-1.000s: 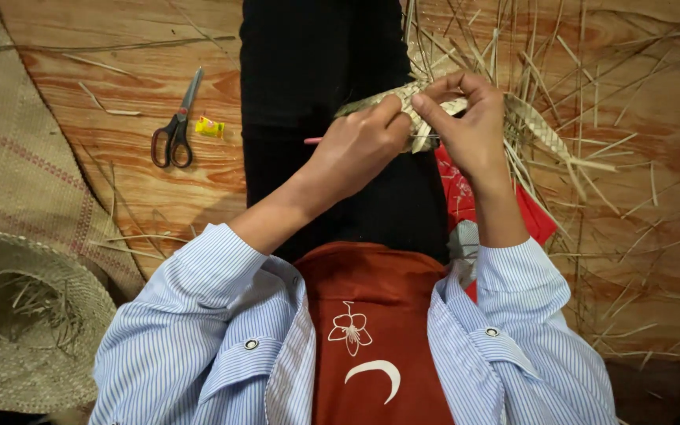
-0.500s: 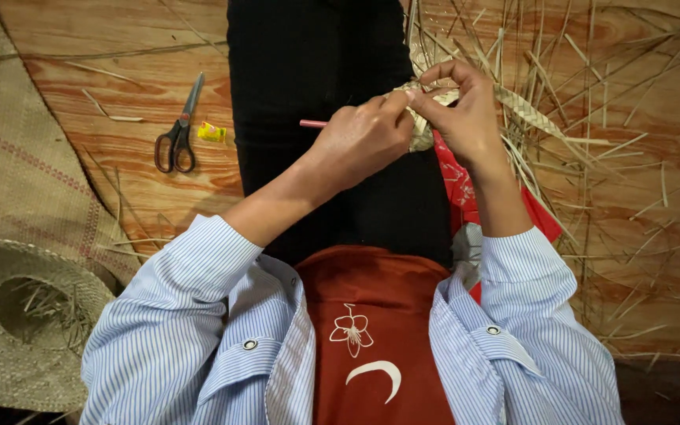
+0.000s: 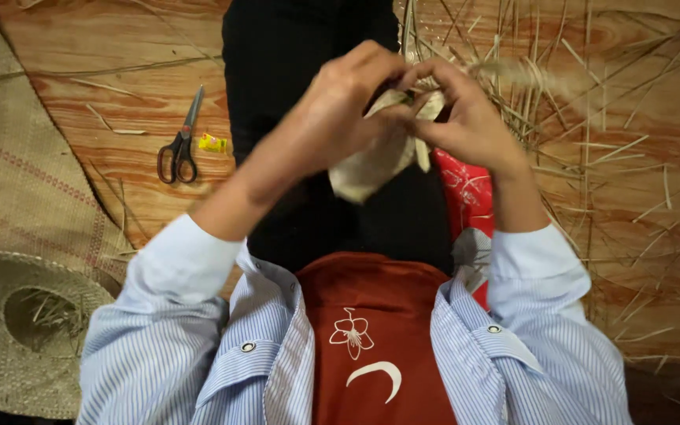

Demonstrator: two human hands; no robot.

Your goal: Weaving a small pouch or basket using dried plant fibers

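- Hands have risen closer together since a moment ago: my left hand (image 3: 340, 110) and right hand (image 3: 466, 118) both pinch the straw braid (image 3: 371, 161).
- Scissors (image 3: 181, 145) lie untouched.

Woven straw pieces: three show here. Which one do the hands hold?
The small pale woven strip, pinched between left hand and right hand over the lap. The mat and hat lie untouched on the floor.

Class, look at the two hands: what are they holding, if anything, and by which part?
Both the left hand and right hand pinch the upper end of a pale woven straw strip; its lower end hangs free.
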